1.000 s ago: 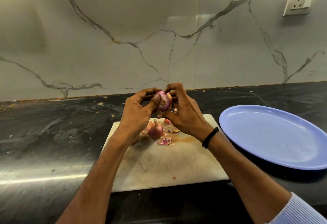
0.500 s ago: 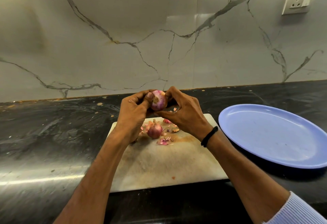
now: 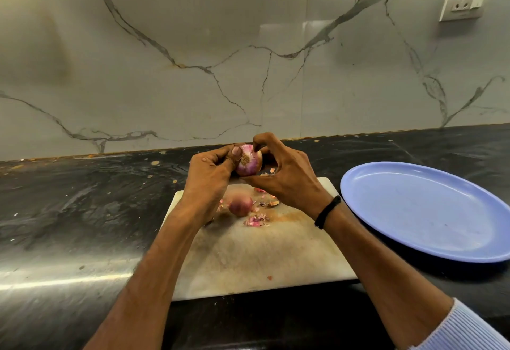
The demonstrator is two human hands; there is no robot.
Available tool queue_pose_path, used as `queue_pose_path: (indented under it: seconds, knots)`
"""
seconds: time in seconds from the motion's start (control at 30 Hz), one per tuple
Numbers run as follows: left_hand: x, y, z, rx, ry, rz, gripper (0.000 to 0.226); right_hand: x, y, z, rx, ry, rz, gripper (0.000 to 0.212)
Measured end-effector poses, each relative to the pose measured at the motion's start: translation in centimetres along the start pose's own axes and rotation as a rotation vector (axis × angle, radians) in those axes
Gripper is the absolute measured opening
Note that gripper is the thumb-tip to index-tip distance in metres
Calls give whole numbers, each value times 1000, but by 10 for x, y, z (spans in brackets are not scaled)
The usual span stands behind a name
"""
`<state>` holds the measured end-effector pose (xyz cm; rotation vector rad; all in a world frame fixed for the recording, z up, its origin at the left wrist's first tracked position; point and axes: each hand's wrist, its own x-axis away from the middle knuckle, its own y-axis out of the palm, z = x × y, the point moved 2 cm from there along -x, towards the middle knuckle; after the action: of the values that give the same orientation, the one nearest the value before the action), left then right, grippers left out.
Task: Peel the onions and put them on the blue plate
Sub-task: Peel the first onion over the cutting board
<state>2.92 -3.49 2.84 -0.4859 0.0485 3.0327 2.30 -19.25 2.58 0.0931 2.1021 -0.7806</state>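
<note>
**Both hands on one onion above the board**

The left hand (image 3: 209,173) and right hand (image 3: 287,178) meet above the far edge of the board (image 3: 248,261) and hold an onion (image 3: 249,162) between them, clear of the board's surface. The onion's root end faces the camera, and its skin is purple with pale streaks. The left fingers (image 3: 220,156) curl round its left side, with the thumb tip pressed just beside the root. The right fingers (image 3: 260,139) are bent and pinch at the onion's top, while the right thumb lies under it.

A second onion (image 3: 240,205) lies on the far half of the board, below the hands and still in its reddish skin. Scraps (image 3: 256,220) of peel lie on the board just beside it, with more under the right hand.

The plate (image 3: 427,211) sits on the tabletop (image 3: 82,206) just right of the board, and no onion is on it. A black band (image 3: 327,211) circles the right wrist above the board's right edge. Behind the board rises a veined wall (image 3: 193,59), with a socket (image 3: 463,0) high up and far to the board's right.
</note>
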Motion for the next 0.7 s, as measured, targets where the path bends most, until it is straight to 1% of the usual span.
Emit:
queue_pose_path:
  seconds: [0.13, 0.2, 0.27, 0.43, 0.53, 0.6, 0.7]
  knots:
    - [-1, -1, 0, 0, 1, 3, 18, 1, 2, 0, 24, -21, 0, 47]
    - [-1, -2, 0, 48, -21, 33, 18, 2, 3, -1, 21, -24, 18, 40]
    - [-2, -3, 0, 83, -29, 59, 20, 1, 4, -2, 10, -19, 22, 38]
    - [-2, -1, -1, 86, -33, 72, 30, -1, 1, -3, -58, 58, 0, 58]
    - [-1, -1, 1, 107, -38, 90, 25, -2, -2, -3, -124, 97, -7, 63]
    - [-2, -1, 2, 125, -24, 97, 20, -4, -3, -3, -186, 113, 18, 56]
    - [-1, -2, 4, 123, -3, 105, 17, -5, -4, -1, -245, 107, 107, 37]
